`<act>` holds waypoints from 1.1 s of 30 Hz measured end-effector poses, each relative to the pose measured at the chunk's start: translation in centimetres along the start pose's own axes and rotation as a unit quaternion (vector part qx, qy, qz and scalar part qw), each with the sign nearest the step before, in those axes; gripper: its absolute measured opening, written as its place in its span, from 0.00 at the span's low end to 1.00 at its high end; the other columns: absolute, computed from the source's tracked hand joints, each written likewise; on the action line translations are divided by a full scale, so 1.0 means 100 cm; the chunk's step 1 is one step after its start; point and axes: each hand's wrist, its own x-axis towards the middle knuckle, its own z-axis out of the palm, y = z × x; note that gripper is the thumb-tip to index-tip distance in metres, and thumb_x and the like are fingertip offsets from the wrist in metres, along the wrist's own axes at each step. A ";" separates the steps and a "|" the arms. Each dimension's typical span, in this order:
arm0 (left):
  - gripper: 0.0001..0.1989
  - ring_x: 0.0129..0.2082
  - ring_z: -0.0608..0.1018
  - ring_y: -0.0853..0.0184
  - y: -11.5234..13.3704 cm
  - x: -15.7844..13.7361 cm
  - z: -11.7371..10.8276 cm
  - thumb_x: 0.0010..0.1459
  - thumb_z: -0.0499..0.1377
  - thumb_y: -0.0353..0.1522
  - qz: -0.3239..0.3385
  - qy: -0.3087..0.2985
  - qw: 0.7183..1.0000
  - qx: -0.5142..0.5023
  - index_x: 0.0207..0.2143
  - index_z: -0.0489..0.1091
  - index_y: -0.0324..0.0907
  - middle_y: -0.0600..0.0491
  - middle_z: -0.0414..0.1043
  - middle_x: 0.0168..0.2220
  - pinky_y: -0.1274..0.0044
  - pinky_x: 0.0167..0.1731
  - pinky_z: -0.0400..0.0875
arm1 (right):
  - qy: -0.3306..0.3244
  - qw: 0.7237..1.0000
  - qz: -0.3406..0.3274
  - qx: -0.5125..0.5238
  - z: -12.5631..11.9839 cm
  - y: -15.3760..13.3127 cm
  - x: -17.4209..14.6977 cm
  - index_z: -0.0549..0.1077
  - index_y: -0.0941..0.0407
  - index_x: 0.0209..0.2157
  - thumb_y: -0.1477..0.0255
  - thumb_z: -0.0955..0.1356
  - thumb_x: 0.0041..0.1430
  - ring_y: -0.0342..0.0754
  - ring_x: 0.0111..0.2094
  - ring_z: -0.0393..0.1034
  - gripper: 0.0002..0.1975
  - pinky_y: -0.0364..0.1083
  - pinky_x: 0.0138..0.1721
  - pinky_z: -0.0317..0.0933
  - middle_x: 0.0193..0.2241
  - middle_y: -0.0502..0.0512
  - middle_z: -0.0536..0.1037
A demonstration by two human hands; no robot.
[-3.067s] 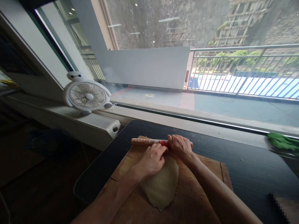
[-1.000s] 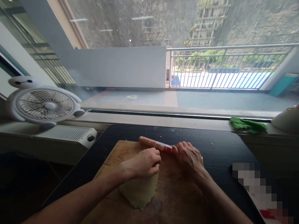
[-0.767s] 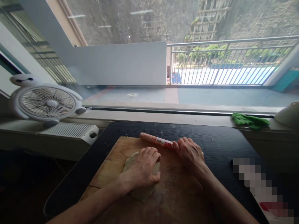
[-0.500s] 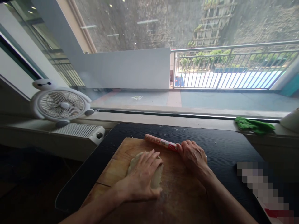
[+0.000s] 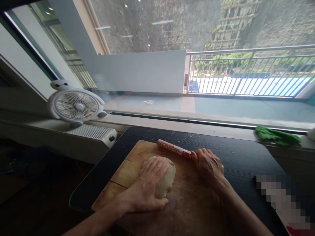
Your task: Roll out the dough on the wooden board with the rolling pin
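on the board (image 5: 188, 191), the left hand (image 5: 147, 186) lies over the dough (image 5: 169, 178), fingers spread; at the board's far edge, the right hand (image 5: 209, 164) holds the pin (image 5: 174, 148) in curled fingers.

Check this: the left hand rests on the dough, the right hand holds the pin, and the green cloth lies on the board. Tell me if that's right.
Wrong on the cloth: it lies on the sill, not on the board, as the head view shows. The rest stands: the left hand rests on the dough, and the right hand holds the pin.
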 end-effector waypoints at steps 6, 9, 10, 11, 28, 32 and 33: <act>0.42 0.64 0.37 0.50 -0.011 -0.015 0.009 0.52 0.58 0.36 0.005 0.006 1.000 0.027 0.64 0.40 0.46 0.49 0.31 0.67 0.53 0.60 0.35 | -0.009 1.000 -0.009 -0.007 0.001 0.001 0.001 0.65 0.52 0.28 0.59 0.52 0.66 0.47 0.34 0.63 0.19 0.46 0.32 0.48 0.30 0.50 0.71; 0.40 0.64 0.37 0.50 -0.014 -0.016 0.013 0.53 0.56 0.34 0.021 0.010 0.999 0.036 0.65 0.40 0.47 0.49 0.31 0.67 0.53 0.59 0.33 | -0.010 1.000 -0.018 -0.011 0.001 0.002 0.001 0.64 0.52 0.28 0.59 0.53 0.66 0.47 0.34 0.63 0.19 0.46 0.32 0.48 0.29 0.50 0.70; 0.40 0.64 0.37 0.50 -0.015 -0.016 0.013 0.53 0.56 0.33 0.025 0.013 0.999 0.037 0.65 0.39 0.47 0.49 0.32 0.67 0.52 0.59 0.33 | -0.010 1.000 -0.018 -0.013 0.000 0.002 0.001 0.64 0.52 0.28 0.59 0.53 0.66 0.47 0.34 0.63 0.19 0.46 0.32 0.48 0.29 0.50 0.70; 0.40 0.65 0.37 0.51 -0.017 -0.017 0.012 0.54 0.56 0.32 0.029 0.012 0.999 0.035 0.65 0.39 0.47 0.49 0.32 0.67 0.52 0.59 0.33 | -0.010 1.000 -0.017 -0.014 0.000 0.002 0.001 0.64 0.52 0.28 0.59 0.53 0.65 0.47 0.35 0.63 0.19 0.46 0.32 0.48 0.29 0.50 0.70; 0.41 0.64 0.39 0.53 -0.037 -0.021 -0.017 0.52 0.60 0.35 0.080 -0.078 0.990 -0.082 0.64 0.42 0.50 0.50 0.35 0.66 0.55 0.60 0.36 | -0.012 1.000 -0.020 -0.015 0.003 0.002 0.002 0.64 0.52 0.28 0.59 0.53 0.66 0.47 0.35 0.64 0.19 0.45 0.31 0.49 0.28 0.50 0.70; 0.39 0.65 0.40 0.53 -0.038 -0.022 -0.015 0.53 0.58 0.32 0.067 -0.056 0.994 -0.071 0.64 0.43 0.49 0.50 0.36 0.66 0.54 0.60 0.36 | -0.015 1.000 -0.020 -0.018 0.002 0.002 0.002 0.64 0.52 0.28 0.59 0.52 0.66 0.47 0.35 0.64 0.19 0.45 0.31 0.48 0.29 0.50 0.70; 0.39 0.65 0.40 0.54 -0.037 -0.022 -0.013 0.53 0.57 0.30 0.063 -0.049 0.995 -0.067 0.64 0.43 0.49 0.50 0.36 0.66 0.54 0.60 0.36 | -0.015 1.000 -0.020 -0.019 0.002 0.002 0.002 0.64 0.52 0.28 0.58 0.52 0.66 0.47 0.35 0.64 0.19 0.46 0.31 0.48 0.29 0.50 0.70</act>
